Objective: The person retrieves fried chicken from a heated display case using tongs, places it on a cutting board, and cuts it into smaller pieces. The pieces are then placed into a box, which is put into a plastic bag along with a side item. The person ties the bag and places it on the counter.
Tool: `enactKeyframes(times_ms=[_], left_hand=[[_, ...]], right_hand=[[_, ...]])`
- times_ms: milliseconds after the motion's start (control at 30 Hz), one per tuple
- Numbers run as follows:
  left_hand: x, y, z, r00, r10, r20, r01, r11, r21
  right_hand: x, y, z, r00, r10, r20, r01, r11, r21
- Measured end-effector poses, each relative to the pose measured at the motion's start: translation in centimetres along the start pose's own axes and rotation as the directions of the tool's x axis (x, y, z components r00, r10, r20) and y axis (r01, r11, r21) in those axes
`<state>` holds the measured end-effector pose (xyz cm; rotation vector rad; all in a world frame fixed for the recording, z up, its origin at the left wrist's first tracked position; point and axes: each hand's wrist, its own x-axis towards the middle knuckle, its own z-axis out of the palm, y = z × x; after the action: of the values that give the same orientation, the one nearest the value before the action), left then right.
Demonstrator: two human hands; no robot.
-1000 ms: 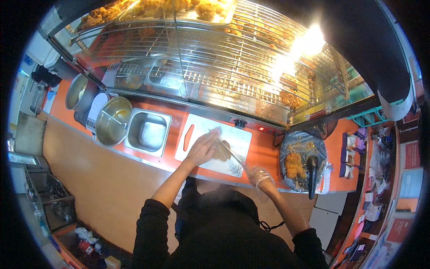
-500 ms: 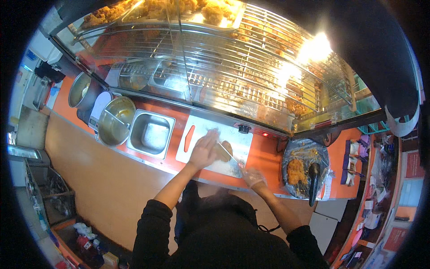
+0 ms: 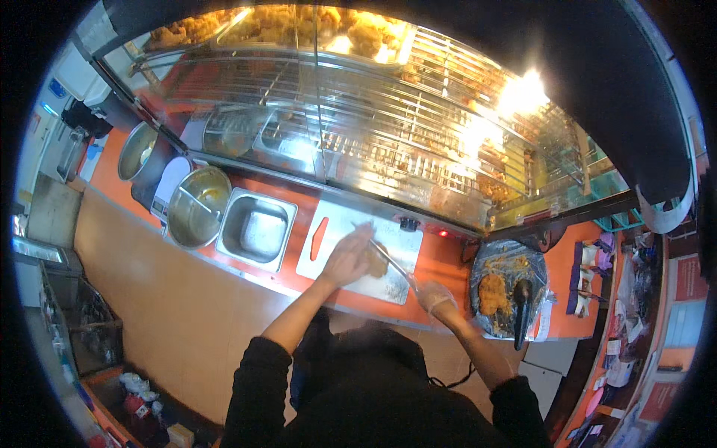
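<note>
Orange counter (image 3: 441,261), red poster (image 3: 691,276) illegible; right hand (image 3: 435,296) tight around knife (image 3: 393,260), left hand (image 3: 349,257) against food (image 3: 378,264), grip unclear.

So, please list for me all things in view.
display case: 1, silver, top
fried pieces: many, golden, in case
counter: 1, orange, middle
metal bowls: 2, silver, left
square basin: 1, silver, beside bowls
cutting board: 1, white, centre
food: count unclear, brown, on board
utensil: 1, silver, over board
wrapped tray: 1, dark, right
breaded piece: 1, golden, on tray
handle: 1, black, on tray
shelf items: many, mixed, right
sleeves: 2, black, bottom
left hand: 1, over board
right hand: 1, gloved, gripping utensil
</note>
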<state>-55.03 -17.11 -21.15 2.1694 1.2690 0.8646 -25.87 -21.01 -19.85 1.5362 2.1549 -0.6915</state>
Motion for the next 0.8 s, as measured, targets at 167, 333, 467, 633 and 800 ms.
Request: enactKeyframes(times_ms=[167, 333, 467, 633, 800], left_hand=[[-0.3, -2.4, -1.0, 1.000, -0.011, 0.008, 0.011, 1.000, 0.014], [0.9, 0.2, 0.0, 0.999, -0.038, -0.013, 0.039, 0.996, 0.085], [0.8, -1.9, -1.8, 0.997, -0.080, 0.002, 0.079, 0.990, 0.115], [-0.7, -1.5, -4.3, 0.994, -0.038, -0.100, 0.044, 0.997, 0.059], [-2.8, -2.4, -4.3, 0.988, -0.069, -0.140, 0.080, 0.994, 0.073]], right_hand=[[1.3, -2.9, -2.4, 0.975, 0.200, 0.097, -0.214, 0.961, 0.177], [2.5, 1.2, 3.2, 0.990, 0.072, -0.117, -0.054, 0.987, 0.152], [2.6, -4.2, -5.9, 0.920, 0.303, 0.249, -0.377, 0.858, 0.350], [-0.8, -6.6, -8.1, 0.954, 0.262, 0.146, -0.298, 0.877, 0.378], [-1.4, -9.9, -7.4, 0.955, 0.290, 0.064, -0.289, 0.855, 0.430]])
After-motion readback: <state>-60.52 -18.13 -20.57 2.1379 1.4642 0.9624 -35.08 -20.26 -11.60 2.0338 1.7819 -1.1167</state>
